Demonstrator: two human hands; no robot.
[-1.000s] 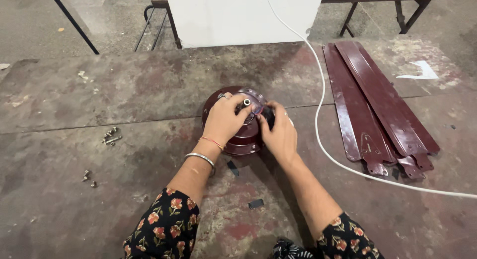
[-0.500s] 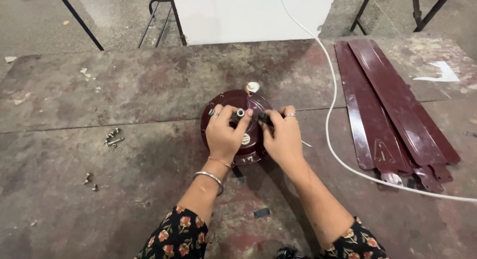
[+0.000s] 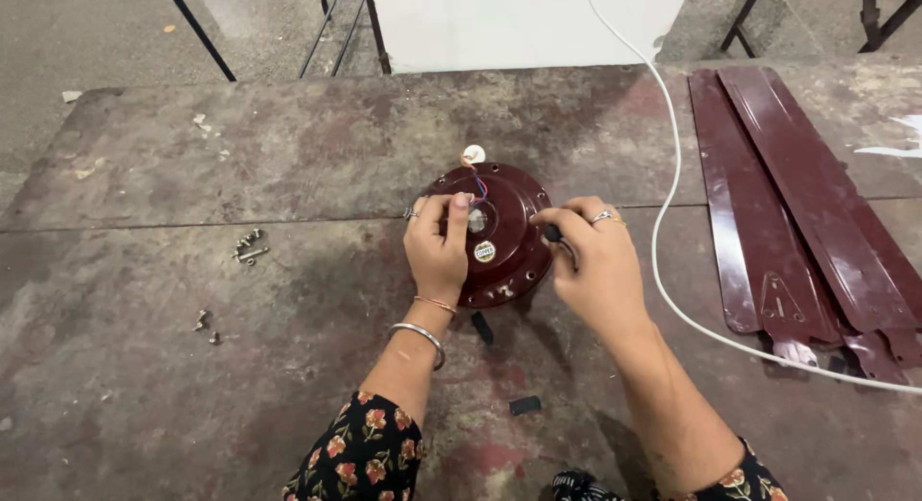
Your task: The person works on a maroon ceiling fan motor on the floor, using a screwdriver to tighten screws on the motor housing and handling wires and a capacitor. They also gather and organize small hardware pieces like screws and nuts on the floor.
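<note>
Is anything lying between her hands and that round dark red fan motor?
Nothing visible does. The left hand already rests on the fan motor, fingers by its centre, and the right hand touches its right edge. The white cable runs further right.

At three o'clock – dark red fan blades (image 3: 807, 203), stacked, crossed by a white cable (image 3: 663, 222). At nine – loose screws (image 3: 248, 247) on the worn table (image 3: 288, 146). At twelve – a white panel (image 3: 519, 21).
</note>
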